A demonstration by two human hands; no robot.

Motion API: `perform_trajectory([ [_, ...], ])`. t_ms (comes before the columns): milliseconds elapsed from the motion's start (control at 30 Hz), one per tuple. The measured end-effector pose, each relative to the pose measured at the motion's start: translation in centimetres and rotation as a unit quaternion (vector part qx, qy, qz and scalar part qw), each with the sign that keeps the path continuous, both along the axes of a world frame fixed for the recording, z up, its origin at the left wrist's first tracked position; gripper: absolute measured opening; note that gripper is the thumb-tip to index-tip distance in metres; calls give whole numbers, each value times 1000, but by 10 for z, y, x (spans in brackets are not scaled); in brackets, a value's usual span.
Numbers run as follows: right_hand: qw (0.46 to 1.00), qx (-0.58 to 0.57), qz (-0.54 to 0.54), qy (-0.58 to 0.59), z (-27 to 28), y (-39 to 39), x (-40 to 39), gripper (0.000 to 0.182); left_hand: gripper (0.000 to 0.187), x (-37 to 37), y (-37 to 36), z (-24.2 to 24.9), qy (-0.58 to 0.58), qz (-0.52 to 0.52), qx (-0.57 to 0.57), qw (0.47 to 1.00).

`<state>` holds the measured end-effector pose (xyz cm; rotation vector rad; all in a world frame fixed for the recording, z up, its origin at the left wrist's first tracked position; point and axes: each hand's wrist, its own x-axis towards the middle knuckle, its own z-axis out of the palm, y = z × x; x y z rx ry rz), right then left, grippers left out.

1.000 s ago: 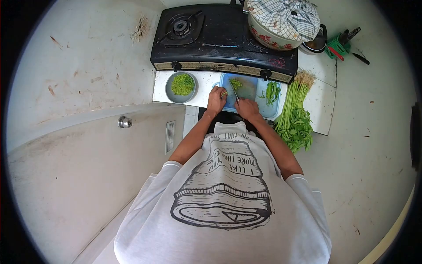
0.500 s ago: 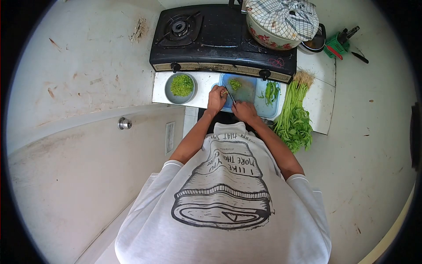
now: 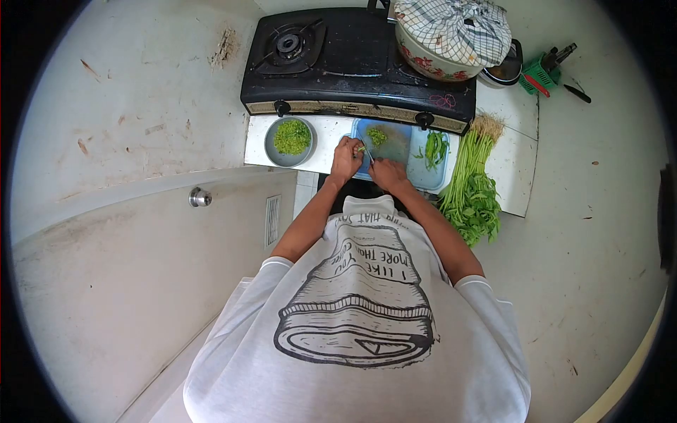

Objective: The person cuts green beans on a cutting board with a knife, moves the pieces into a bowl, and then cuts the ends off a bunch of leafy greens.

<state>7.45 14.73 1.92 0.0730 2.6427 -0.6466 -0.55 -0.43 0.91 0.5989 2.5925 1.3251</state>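
Pinching a small green-and-pale vegetable piece [image 3: 362, 149] between the fingertips of the left hand [image 3: 345, 158], just at the left edge of a blue rectangular cutting board [image 3: 399, 144]. Gripping a thin metal knife [image 3: 369, 152] in the right hand [image 3: 387, 173], with fingers wrapped around the handle and blade angled away from the body and leftward, close to the pinched piece; too small to tell whether touching it. Holding both hands low and near each other at the board's front left, with wrists near the front edge of the white tiled table [image 3: 326, 144] and forearms slanting inward from the white sleeves. Just beyond the knife, on the board, a little pile of chopped green bits [image 3: 377, 136]. Under the board, a light blue plastic tray [image 3: 427, 178], with loose green leafy pieces [image 3: 436, 149] at its right side. Left of the tray, across a bare strip of table, a round grey bowl [image 3: 270, 150] of finely chopped greens [image 3: 291, 137]. On the right, close beside the tray, a long leafy green bunch with pale roots [image 3: 474, 173], reaching past the table's front edge. Beyond the tray, a black two-burner stove [image 3: 360, 67], close behind and limiting room on that side.
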Motion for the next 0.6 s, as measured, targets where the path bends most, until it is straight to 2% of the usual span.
perform_trajectory([
  [167,1000,7,23,-14,-2,2,7,38,12,1,-1,2,-3,9,3,1000],
  [267,1000,4,25,-10,-3,3,8,39,18,2,-3,-3,4,3,-17,1000],
  [367,999,-1,-6,33,-10,0,4,39,18,1,-3,-8,20,-2,-20,1000],
  [467,999,0,10,49,-6,1,3,40,17,3,-2,-8,16,0,-17,1000],
  [600,999,10,0,37,-4,3,9,41,16,4,-2,-6,8,4,-23,1000],
])
